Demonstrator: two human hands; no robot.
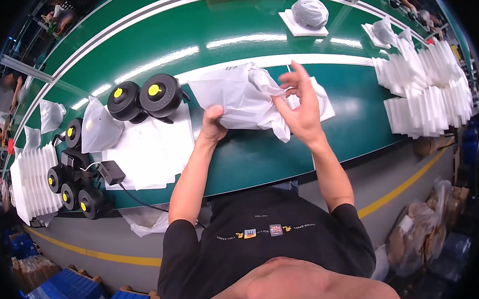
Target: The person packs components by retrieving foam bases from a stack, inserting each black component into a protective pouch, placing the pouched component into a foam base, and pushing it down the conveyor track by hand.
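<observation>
A white, thin bag point(228, 97) with some print near its top is held above the green bench in front of me. Something bulky seems to be inside, but I cannot see what. My left hand point(213, 126) grips the bag's lower left corner, thumb on the near side and fingers mostly hidden beneath. At the bag's crumpled right end is my right hand point(302, 107), its fingers raised and apart, with the thumb against the bag's edge. Partly behind that hand, a white foam sheet point(324, 102) lies on the bench.
Left of the bag, two black round devices with yellow stickers point(161, 94) stand beside white sheets point(166, 145). Further left are more such devices point(91, 201) and a stack of foam pouches point(32, 182). Foam pouches point(427, 89) pile up right. A wrapped item point(310, 13) sits on the far belt.
</observation>
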